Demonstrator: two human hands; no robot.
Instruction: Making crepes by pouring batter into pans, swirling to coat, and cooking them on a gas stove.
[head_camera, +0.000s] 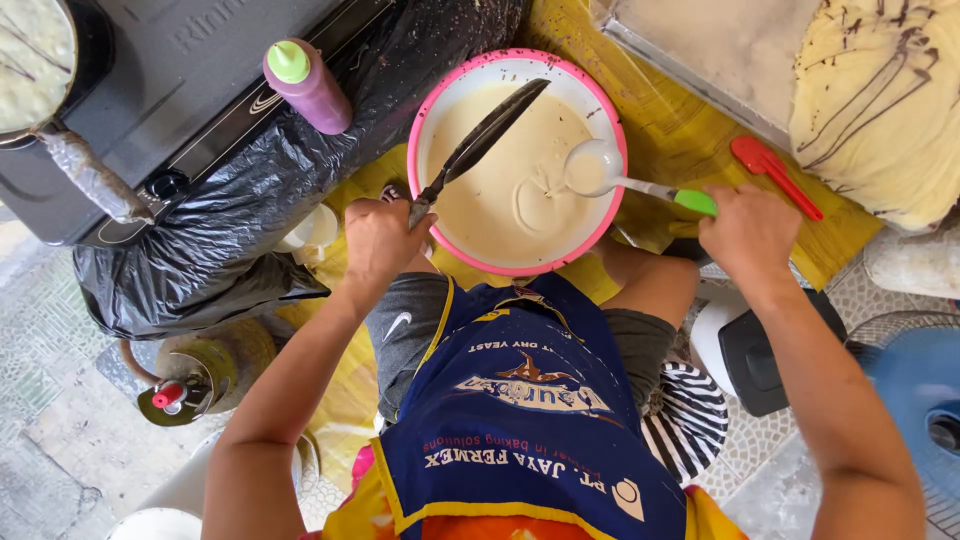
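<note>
Batter (500, 190) fills the pink bowl (425, 120) — left hand (378, 240) clamps a dark spatula (480, 140), right hand (750, 230) grips a green-handled ladle (600, 170) — scooping barely begun.

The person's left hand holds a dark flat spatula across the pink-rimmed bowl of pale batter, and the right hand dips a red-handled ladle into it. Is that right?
Not quite: the handle is green, not red. In the head view the right hand holds a green-handled metal ladle dipped into the pink-rimmed bowl of pale batter, while the left hand holds the dark flat spatula across it. The red plastic utensil lies untouched on the yellow surface.
</note>
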